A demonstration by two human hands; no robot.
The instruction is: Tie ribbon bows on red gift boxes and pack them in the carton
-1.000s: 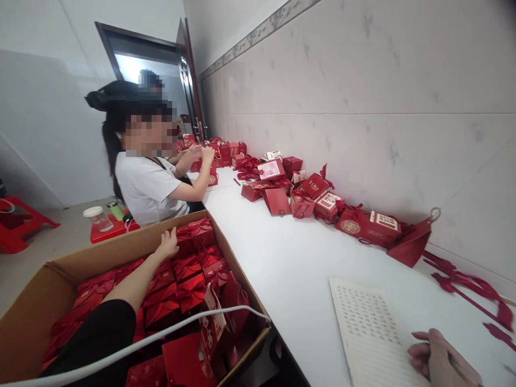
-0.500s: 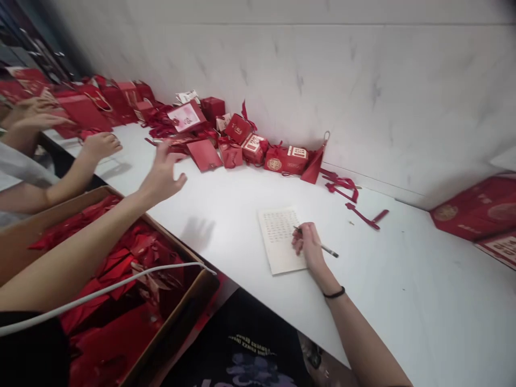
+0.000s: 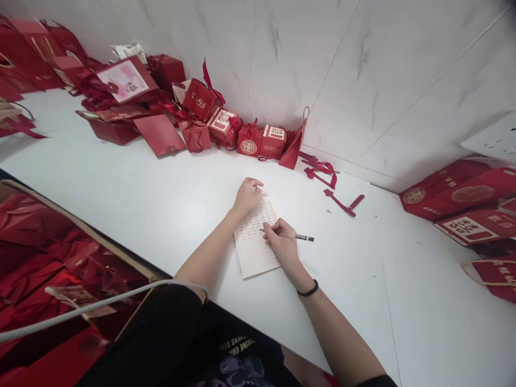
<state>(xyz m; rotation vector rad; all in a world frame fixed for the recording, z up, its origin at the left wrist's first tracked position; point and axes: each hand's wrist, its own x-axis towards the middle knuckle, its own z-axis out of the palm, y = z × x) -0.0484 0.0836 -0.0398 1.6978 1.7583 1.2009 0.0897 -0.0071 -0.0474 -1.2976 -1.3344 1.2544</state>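
Observation:
A notepad of cream paper (image 3: pixel 253 260) lies on the white table, its upper part filled with rows of small handwriting. My left hand (image 3: pixel 247 196) rests over the pad's upper left edge, fingers loosely bent and slightly apart, with nothing held. In my right hand (image 3: pixel 282 244) a slim dark pen (image 3: pixel 304 237) is gripped between thumb and fingers, its tip at or just over the written lines. The side of this hand rests on the pad's right part. A black band (image 3: pixel 308 289) circles my right wrist.
Red gift boxes (image 3: pixel 250 138) and pouches line the wall. Loose red ribbons (image 3: pixel 344 204) lie right of them. More red boxes (image 3: pixel 447 185) stand far right. A carton (image 3: pixel 151 274) of red packets sits at lower left, with a white cable (image 3: pixel 116 296) passing above it.
My left hand has come down from the air on the left to the pad. My right hand keeps the pen. The view has turned, and the co-worker's hands on the left are largely out of frame.

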